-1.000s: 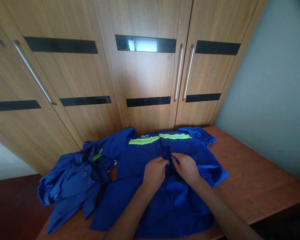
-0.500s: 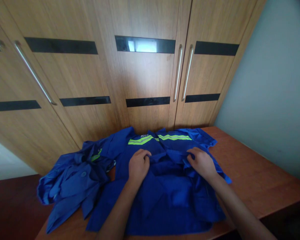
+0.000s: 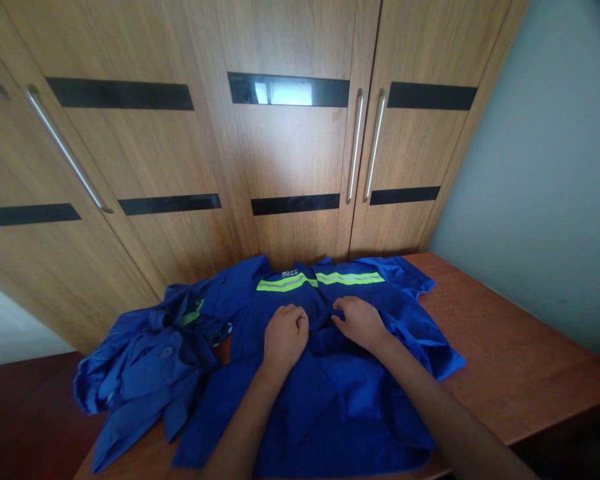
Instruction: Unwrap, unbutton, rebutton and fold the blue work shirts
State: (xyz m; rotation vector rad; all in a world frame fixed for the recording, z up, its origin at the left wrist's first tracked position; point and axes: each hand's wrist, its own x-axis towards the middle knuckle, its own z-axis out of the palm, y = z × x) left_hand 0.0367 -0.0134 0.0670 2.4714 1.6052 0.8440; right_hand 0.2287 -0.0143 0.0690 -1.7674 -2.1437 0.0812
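A blue short-sleeved work shirt [image 3: 360,387] lies spread out, its collar toward the wardrobe, with yellow-green reflective strips across the chest. My left hand [image 3: 286,333] is closed on the fabric near the middle of the front. A little to the right, my right hand [image 3: 357,321] is closed too, thumb and fingers pinching the cloth close to the front opening. Between and below the hands the fabric is rumpled in folds. The fingertips of both hands are partly hidden.
Left of the shirt lies a crumpled heap of blue clothing [image 3: 150,367] with a button showing. Beneath is a reddish-brown wooden surface [image 3: 500,353]. Behind it rises a wooden wardrobe [image 3: 290,147] with metal handles; a pale wall [image 3: 545,200] stands at the right.
My right hand has moved left, closer to my left hand, which has shifted slightly right. The shirt's right side has spread lower and flatter.
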